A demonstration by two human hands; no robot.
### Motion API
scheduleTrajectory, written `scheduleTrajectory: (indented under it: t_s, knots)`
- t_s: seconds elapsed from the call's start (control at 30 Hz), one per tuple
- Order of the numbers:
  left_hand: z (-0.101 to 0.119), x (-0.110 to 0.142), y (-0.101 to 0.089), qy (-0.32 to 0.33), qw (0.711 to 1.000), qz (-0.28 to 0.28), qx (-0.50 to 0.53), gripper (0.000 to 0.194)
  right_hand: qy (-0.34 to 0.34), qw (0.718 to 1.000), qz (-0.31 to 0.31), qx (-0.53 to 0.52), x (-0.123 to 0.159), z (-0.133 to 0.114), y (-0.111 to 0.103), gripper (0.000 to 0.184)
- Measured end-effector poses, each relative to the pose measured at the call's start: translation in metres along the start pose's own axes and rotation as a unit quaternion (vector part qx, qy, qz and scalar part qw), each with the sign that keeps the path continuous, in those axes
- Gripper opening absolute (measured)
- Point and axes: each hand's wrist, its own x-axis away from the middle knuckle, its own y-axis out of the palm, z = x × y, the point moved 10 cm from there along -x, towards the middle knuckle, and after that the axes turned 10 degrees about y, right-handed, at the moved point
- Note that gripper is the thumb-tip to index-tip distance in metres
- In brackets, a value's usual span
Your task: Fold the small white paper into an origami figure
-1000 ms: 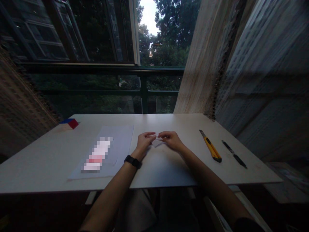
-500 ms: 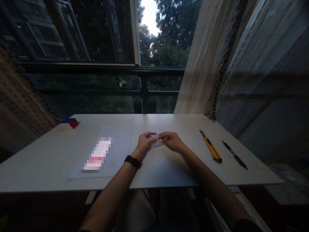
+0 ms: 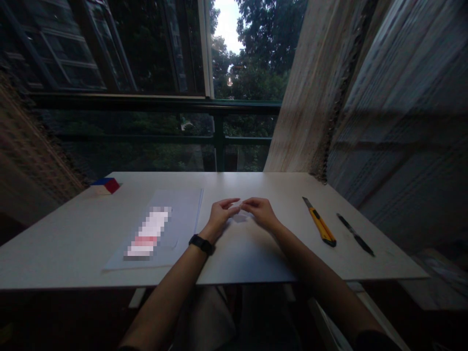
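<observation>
My left hand [image 3: 221, 214] and my right hand [image 3: 260, 211] meet at the middle of the white table [image 3: 73, 239], fingertips together. Between them they pinch a small white folded piece of paper [image 3: 240, 217] that rests low over the tabletop. A black watch sits on my left wrist. Most of the paper is hidden by my fingers.
A sheet of paper [image 3: 161, 229] lies left of my hands. A red and blue block [image 3: 105, 185] sits at the far left corner. On the right lie a yellow utility knife [image 3: 319, 223] and a black pen [image 3: 355, 234]. A railing and curtain stand behind the table.
My fingertips have drawn closer together over the small paper, which now lies flatter and more hidden. Arms and the other objects have stayed put.
</observation>
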Motion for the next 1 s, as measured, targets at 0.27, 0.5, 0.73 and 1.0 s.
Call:
scheduleTrajectory:
  t_s: [0.27,0.5,0.73,1.0]
  knots:
    - [-0.002,0.005,0.002,-0.05,0.998,0.009,0.046,0.047,0.017,0.999,0.001,-0.029,0.001,-0.002,-0.003,0.022]
    - [-0.003,0.005,0.002,-0.04,0.999,0.006,0.018,0.043,0.002,0.999,-0.028,0.022,-0.001,-0.007,-0.003,0.024]
    - [-0.008,0.003,-0.002,-0.052,0.998,0.014,0.018,0.045,0.007,0.999,-0.047,0.023,-0.001,-0.004,0.0,0.026]
    - [-0.005,0.002,-0.001,-0.028,1.0,0.009,-0.006,0.045,0.011,0.998,-0.02,0.058,-0.001,-0.003,-0.003,0.02]
